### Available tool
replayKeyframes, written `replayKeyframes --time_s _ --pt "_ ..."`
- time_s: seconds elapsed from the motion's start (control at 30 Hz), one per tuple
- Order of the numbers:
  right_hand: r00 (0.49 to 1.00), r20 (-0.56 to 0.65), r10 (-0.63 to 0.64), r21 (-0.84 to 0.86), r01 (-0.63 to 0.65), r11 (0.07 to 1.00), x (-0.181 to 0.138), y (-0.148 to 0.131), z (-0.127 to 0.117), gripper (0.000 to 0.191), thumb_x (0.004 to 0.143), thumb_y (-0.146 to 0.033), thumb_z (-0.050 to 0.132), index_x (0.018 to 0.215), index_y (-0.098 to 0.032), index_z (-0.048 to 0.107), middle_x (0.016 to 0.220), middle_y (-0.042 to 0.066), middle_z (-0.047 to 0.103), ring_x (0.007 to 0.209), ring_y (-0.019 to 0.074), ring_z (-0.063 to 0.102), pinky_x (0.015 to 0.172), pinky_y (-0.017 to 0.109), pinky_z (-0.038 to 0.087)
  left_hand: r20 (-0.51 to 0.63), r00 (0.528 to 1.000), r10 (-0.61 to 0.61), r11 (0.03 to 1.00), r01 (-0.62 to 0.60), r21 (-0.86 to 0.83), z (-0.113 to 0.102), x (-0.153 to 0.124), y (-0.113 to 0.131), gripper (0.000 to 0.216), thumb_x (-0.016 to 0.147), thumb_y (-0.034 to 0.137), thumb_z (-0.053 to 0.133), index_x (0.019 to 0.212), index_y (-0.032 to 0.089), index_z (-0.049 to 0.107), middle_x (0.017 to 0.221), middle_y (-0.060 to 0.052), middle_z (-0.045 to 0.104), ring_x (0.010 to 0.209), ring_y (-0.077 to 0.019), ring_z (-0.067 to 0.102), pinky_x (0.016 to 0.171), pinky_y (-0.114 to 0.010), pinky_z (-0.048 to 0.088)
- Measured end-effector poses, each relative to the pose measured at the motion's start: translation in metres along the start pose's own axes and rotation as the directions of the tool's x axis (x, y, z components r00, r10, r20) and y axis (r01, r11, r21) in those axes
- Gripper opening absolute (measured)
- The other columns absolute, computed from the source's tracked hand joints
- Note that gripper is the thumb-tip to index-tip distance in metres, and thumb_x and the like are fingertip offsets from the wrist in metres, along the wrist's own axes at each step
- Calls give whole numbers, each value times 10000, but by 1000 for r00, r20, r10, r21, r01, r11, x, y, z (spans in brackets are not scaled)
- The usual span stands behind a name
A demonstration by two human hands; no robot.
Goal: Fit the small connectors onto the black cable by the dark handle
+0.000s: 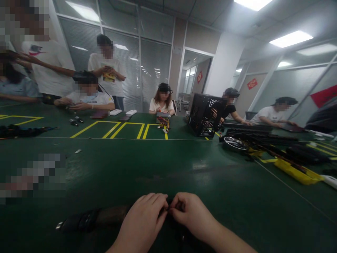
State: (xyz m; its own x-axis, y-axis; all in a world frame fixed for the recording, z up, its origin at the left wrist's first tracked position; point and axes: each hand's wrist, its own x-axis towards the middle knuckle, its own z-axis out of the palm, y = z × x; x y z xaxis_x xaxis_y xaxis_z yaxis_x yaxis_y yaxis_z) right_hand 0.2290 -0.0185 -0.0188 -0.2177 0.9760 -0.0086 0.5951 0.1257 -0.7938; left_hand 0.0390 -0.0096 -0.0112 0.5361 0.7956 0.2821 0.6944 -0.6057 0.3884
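My left hand (146, 221) and my right hand (193, 218) meet over the green table (158, 165) close in front of me. Fingertips of both are pinched together, almost touching. Whatever they pinch is dark, small and mostly hidden. A long, dark, rounded object (86, 219) with a shiny metal tip lies at the left and runs beneath my left hand; I cannot tell its kind. More dark material shows dimly below my right hand.
A black computer case (205, 114) stands across the table. To the right are a yellow tray (297, 170), a round silver-rimmed part (235, 143) and dark long parts. Black cables (23, 130) lie at the far left. Several people sit or stand around the far side.
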Motion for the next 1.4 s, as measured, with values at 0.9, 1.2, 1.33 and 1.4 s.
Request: replayKeyframes --time_s 0.9,1.2,1.33,1.4 --pt "1000 7 -28 24 27 999 0 -1 -1 65 785 -164 574 780 -167 638 682 -20 640 597 97 546 528 167 363 -20 1000 17 1000 -17 -1 -3 0 4 203 794 88 503 908 227 598 1096 -2 637 1011 -209 582 884 -389 442" --pt "1000 12 -8 36 8 999 1 -1 -1 51 780 -164 583 780 -158 633 663 -23 624 587 93 543 510 157 348 -25 999 -24 1000 23 -19 -4 -3 5 172 784 101 519 896 217 579 1201 -20 601 1057 -220 564 918 -418 425" --pt "1000 11 -7 20 7 1000 0 -4 -3 50 773 -167 593 780 -160 642 646 -28 615 581 94 534 513 162 350 -26 1000 -5 1000 5 -7 -3 -3 3 146 803 111 525 883 215 590 1153 -15 624 1030 -215 576 905 -408 436" --pt "1000 16 -2 20 2 1000 0 -5 -4 50 772 -162 591 776 -160 641 639 -30 609 577 94 529 513 163 352 -34 999 5 1000 -5 -14 -3 -2 3 136 813 120 530 883 216 598 1140 -15 629 1030 -217 577 904 -410 436"
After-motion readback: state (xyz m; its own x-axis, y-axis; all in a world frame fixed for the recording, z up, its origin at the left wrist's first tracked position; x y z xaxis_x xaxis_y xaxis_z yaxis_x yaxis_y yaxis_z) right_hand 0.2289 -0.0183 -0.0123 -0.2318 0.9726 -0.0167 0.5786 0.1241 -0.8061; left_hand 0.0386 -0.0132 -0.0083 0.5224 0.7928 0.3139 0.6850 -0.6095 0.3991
